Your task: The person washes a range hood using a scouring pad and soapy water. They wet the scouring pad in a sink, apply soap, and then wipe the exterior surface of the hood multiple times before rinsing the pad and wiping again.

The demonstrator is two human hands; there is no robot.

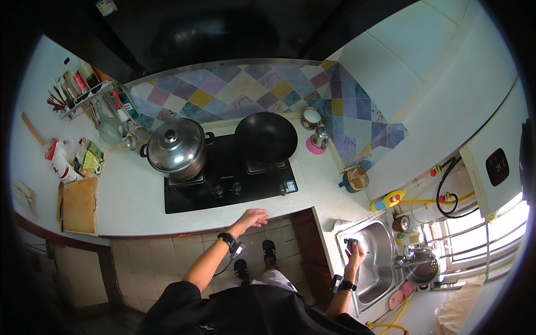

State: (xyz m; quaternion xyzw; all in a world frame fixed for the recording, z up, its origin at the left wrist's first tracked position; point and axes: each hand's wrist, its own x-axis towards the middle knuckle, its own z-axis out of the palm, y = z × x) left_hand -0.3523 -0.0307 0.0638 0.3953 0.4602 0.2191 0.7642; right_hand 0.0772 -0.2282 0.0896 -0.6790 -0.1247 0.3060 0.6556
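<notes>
My left hand (252,218) hangs in the air just off the counter's front edge, its fingers spread and nothing in them. Over the near rim of the stainless steel sink (372,268), my right hand (356,255) grips a small black object (351,241) whose kind I cannot make out. A black gas hob (226,205) is set into the white counter (130,201) before me. On its left burner stands a lidded steel pot (176,150); on its right burner rests a black wok (266,138).
A wooden cutting board (79,205) and food bags (65,165) are at the left. Utensils hang below a wall rack (88,100). A blue container (355,180) and a yellow bottle (387,201) stand near the sink. A pan (421,268) is by the window. The range hood (209,33) overhangs the hob.
</notes>
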